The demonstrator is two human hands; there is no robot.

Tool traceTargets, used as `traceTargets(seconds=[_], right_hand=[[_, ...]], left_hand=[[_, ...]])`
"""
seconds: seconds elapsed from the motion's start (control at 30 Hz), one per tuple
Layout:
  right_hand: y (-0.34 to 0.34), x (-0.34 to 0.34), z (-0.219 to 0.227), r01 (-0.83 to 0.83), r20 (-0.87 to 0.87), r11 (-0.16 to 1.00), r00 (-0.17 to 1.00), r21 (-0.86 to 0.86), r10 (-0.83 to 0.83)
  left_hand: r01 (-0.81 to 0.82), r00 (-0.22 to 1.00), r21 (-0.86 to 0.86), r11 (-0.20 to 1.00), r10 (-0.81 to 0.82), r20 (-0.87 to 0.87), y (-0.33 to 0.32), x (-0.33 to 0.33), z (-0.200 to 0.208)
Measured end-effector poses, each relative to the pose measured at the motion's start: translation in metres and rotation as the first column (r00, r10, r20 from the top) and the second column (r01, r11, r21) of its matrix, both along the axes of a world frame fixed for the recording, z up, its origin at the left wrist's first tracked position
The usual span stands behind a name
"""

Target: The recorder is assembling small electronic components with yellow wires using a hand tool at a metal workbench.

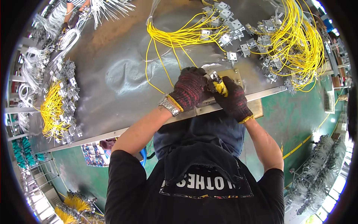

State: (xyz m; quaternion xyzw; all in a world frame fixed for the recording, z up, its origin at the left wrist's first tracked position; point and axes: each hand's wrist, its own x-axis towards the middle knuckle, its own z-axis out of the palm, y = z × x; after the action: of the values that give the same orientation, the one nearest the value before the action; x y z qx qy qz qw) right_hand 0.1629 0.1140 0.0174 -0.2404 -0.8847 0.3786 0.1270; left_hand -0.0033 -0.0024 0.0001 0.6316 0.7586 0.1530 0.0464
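Both my hands wear dark gloves with reddish flecks and meet at the front edge of the metal-topped table point(112, 115). My left hand point(190, 87) is closed, its fingers against a small shiny metal piece point(212, 76); what lies inside its grip is hidden. My right hand point(233, 99) is wrapped round a yellow-and-black hand tool point(220, 88), whose kind I cannot make out. Just beyond it lies a brass-coloured plate point(235, 75) with screws. Yellow wires point(167, 37) run from a gathered bundle, several of them down toward my left hand. Grey metal connectors point(225, 26) sit on the wire ends.
A big heap of yellow wires point(305, 44) with connectors covers the table's right end. On the left lie another yellow bundle point(52, 108) and white wires point(69, 39). At the far left, another person's arm point(68, 13) shows. Racks of grey-white wires point(317, 171) stand at lower right.
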Motion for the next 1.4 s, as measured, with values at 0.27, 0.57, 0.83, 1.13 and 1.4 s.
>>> traceTargets(seconds=[0.27, 0.57, 0.83, 1.13, 1.4], right_hand=[[0.0, -0.006, -0.001, 0.009, 0.018, 1.0, 1.0, -0.025, -0.008], [-0.007, -0.006, 0.008, -0.024, 0.078, 0.997, 0.997, 0.069, 0.019], [-0.001, -0.008, 0.005, -0.028, 0.111, 0.995, 0.994, 0.091, 0.017], [-0.019, -0.007, -0.008, -0.107, -0.063, 0.994, 0.992, 0.024, 0.108], [0.008, 0.035, 0.002, -0.039, -0.021, 0.992, 0.999, -0.121, 0.037]], left_hand=[[-0.006, 0.998, 0.031, 0.999, 0.008, -0.062, -0.001, -0.002, -0.004], [-0.014, 0.999, -0.021, 1.0, 0.013, -0.047, -0.001, 0.0, -0.002], [-0.016, 0.998, -0.096, 0.995, 0.01, -0.062, 0.005, 0.002, 0.005], [-0.155, 0.898, 0.227, 0.962, 0.042, 0.438, -0.012, 0.005, -0.022], [0.133, 0.986, -0.024, 0.991, -0.13, 0.104, 0.026, 0.013, 0.012]])
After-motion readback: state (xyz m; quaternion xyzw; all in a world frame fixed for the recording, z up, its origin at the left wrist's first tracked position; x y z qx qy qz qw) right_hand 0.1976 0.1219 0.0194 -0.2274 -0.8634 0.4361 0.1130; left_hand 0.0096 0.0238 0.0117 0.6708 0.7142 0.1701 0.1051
